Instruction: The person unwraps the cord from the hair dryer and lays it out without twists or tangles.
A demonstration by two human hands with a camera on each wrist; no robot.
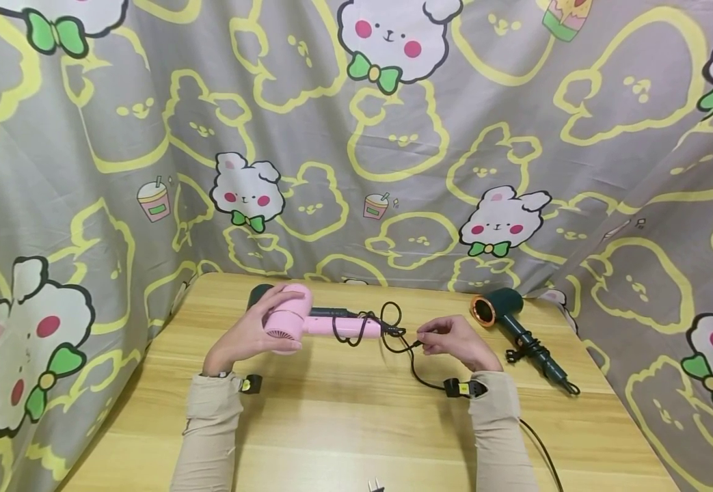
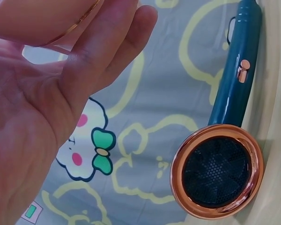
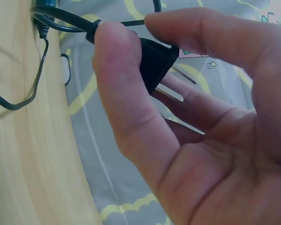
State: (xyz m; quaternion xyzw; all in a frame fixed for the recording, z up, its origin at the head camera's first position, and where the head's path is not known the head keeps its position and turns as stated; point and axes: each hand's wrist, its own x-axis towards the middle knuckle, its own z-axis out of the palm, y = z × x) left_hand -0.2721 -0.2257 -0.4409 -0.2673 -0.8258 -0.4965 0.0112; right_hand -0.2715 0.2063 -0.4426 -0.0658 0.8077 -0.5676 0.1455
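Observation:
My left hand (image 1: 242, 336) grips the head of a pink hair dryer (image 1: 293, 313), fingers over its top and thumb beneath. The dryer's handle points right, with its black cord (image 1: 391, 331) looped around the handle's end. Between thumb and fingers, my right hand (image 1: 457, 342) pinches a black plug (image 3: 155, 61), whose metal prongs point toward the palm in the right wrist view. Behind the pink dryer lies a dark green hair dryer (image 1: 330, 312), mostly hidden in the head view; the left wrist view shows its copper-rimmed grille (image 2: 216, 171).
A second dark green hair dryer (image 1: 506, 305) lies at the right of the wooden table (image 1: 338, 424), its cord bundled around the handle. Plug prongs (image 1: 374, 486) show at the bottom edge. A black cable (image 1: 543, 451) runs beside the right sleeve. Patterned curtains (image 1: 325, 137) surround the table.

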